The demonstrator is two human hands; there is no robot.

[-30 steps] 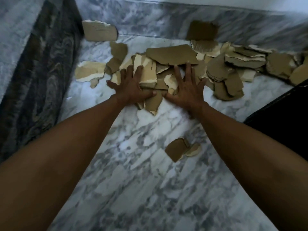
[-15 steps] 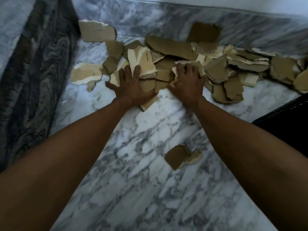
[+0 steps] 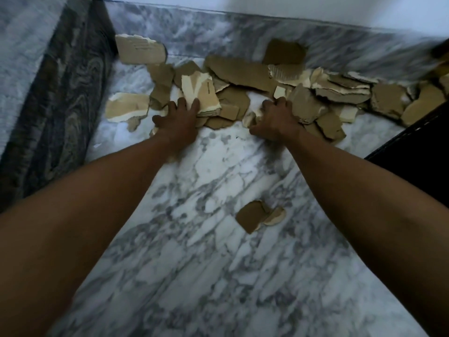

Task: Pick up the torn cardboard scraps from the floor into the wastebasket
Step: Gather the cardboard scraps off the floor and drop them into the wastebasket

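Both hands work the cardboard scraps (image 3: 243, 74) on the marble floor (image 3: 218, 276) — left hand (image 3: 178, 117) spread flat (fingers straight), right hand (image 3: 275, 119) curled, gripping pieces.

Torn tan-brown cardboard scraps (image 3: 238, 71) with cream-white peeled faces, white marble floor (image 3: 218, 276) veined in grey, grey-clouded marble skirting (image 3: 218, 27), dark swirl-patterned stone strip (image 3: 60, 105), black object (image 3: 418, 152) at right edge

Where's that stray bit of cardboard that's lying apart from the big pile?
In the head view the stray scrap lies on the marble floor between the two forearms, nearer the right one, well short of the main pile by the wall.
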